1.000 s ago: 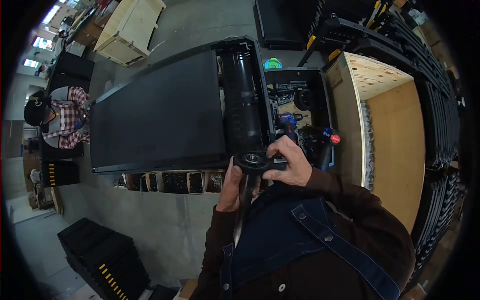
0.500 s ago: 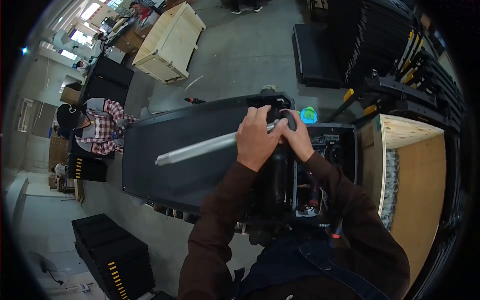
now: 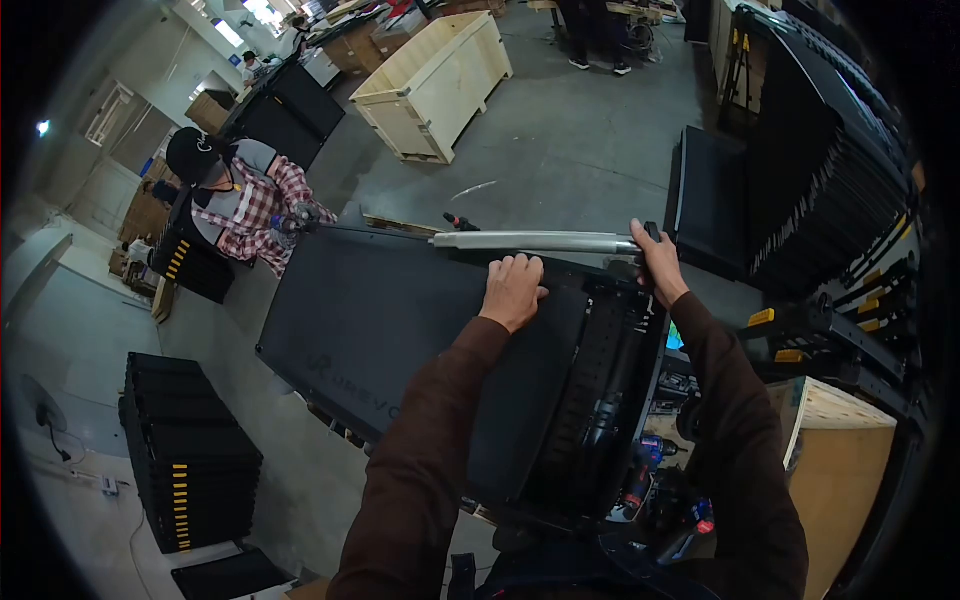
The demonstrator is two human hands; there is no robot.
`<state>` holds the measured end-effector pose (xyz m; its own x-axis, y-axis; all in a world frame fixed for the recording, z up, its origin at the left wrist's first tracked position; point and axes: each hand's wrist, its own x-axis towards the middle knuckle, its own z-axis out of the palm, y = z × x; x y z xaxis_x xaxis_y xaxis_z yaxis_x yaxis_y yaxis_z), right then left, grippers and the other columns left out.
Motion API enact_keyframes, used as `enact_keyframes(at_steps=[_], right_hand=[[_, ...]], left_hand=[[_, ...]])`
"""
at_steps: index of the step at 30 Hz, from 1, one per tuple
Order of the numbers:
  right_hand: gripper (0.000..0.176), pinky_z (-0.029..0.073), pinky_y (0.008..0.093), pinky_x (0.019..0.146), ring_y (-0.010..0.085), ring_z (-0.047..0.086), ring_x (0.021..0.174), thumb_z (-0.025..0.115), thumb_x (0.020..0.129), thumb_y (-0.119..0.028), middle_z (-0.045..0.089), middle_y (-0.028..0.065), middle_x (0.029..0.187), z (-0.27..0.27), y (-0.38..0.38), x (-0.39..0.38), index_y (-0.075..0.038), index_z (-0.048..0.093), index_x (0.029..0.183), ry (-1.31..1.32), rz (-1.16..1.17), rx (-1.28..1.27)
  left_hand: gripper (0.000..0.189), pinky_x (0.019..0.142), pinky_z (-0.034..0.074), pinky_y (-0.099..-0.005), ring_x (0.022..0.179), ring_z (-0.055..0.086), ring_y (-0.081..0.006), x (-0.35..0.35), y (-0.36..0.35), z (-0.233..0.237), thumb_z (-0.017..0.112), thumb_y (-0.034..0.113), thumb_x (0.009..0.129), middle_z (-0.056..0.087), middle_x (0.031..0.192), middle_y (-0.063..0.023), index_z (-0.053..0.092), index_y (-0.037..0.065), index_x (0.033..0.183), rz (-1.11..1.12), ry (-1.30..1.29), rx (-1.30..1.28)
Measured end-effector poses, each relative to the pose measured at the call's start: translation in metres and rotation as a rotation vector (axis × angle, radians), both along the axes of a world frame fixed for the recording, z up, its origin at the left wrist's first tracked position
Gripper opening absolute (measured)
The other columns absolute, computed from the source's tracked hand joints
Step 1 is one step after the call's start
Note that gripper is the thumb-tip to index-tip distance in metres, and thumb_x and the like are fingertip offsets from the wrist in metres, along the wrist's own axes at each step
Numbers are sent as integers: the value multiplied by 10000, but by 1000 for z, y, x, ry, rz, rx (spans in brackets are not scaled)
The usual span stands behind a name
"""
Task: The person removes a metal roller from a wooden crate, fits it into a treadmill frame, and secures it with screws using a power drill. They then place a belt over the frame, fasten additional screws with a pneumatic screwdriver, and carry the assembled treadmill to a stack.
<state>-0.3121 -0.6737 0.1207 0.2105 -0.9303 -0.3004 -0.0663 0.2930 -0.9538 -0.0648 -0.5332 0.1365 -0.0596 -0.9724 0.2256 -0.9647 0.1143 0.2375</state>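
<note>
My right hand (image 3: pixel 657 266) grips the right end of a long silver metal roller (image 3: pixel 540 242), near a dark round piece at that end. The roller lies level above the far long edge of a black treadmill deck (image 3: pixel 400 310), its thinner left tip pointing towards the co-worker. My left hand (image 3: pixel 514 292) is over the deck's surface, just nearer than the roller, with fingers bent downward and thumb apart, holding nothing. Beside it, the deck's right end shows an open compartment with a dark cylindrical motor (image 3: pixel 604 412).
A co-worker (image 3: pixel 245 205) in a checked shirt stands at the deck's left end. Tools, including a blue-red power drill (image 3: pixel 650 452), lie to its right. Stacked black panels (image 3: pixel 190 450) stand lower left, a wooden crate (image 3: pixel 435 90) behind, another wooden box (image 3: pixel 850 480) at right.
My left hand has let go of the roller and moved onto the deck. My right hand has carried the roller away to the deck's far edge. My view has turned.
</note>
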Motion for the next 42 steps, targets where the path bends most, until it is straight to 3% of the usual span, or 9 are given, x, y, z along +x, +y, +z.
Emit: enact_keyframes(at_steps=[5,10,15,17,22,27,32,38,42], right_hand=[[752,391,261,399,102,487,450,591,869,-747,528,39,669,34,-18,66,-9,540,1003,122,355,62],[965,425,303,415,150,535,462,312,812,-935,561,78,604,50,-18,133,-17,583,687,484,887,-78],[1026,431,279,397,129,546,451,245,782,-971,580,52,602,74,-3,164,-43,674,873,776,1201,-154],[1060,465,261,393,134,567,454,254,771,-978,577,53,611,62,-4,168,-59,692,1068,878,1252,-160],[1022,538,224,429,124,620,502,364,811,-920,614,60,719,82,42,137,-72,568,1344,777,1081,-296],[841,493,226,516,69,543,585,588,852,-764,626,29,856,15,0,97,-67,579,1323,382,923,-261],[662,379,279,465,100,470,554,720,823,-660,550,-4,704,17,24,101,-8,708,937,258,678,-47],[540,361,304,460,113,437,463,700,900,-466,502,-3,537,47,23,52,-42,569,592,472,704,-273],[536,380,303,460,117,459,440,694,913,-453,508,9,500,43,22,-2,-44,586,584,418,712,-163]], left_hand=[[270,899,409,-440,970,558,-297,0,-3,-7,774,157,764,558,940,-79,587,98,949,-28,-11,-184],[318,929,418,-431,1053,556,-305,-31,69,54,773,146,786,572,1079,-97,644,93,1072,158,140,-329],[196,826,479,-374,886,621,-250,-28,240,53,739,91,863,631,930,-75,642,41,1026,602,379,-305],[134,724,485,-308,769,599,-162,-49,313,31,682,97,941,617,847,-66,630,21,1038,1005,761,-133],[185,701,501,-247,756,593,-98,-97,388,-7,650,99,977,659,889,-31,625,-34,1103,928,1450,194],[136,689,505,-244,741,601,-89,-121,386,-17,694,52,930,663,821,-39,661,-45,1019,980,1435,76],[149,650,521,-255,684,629,-104,-113,387,-34,722,61,899,682,793,-66,673,-65,961,963,1457,98],[103,620,536,-264,665,654,-129,-126,400,-4,701,44,898,686,779,-84,638,-32,926,922,1523,123],[112,613,535,-251,662,649,-115,-149,388,27,702,32,895,685,777,-91,623,-35,940,931,1485,-6]])
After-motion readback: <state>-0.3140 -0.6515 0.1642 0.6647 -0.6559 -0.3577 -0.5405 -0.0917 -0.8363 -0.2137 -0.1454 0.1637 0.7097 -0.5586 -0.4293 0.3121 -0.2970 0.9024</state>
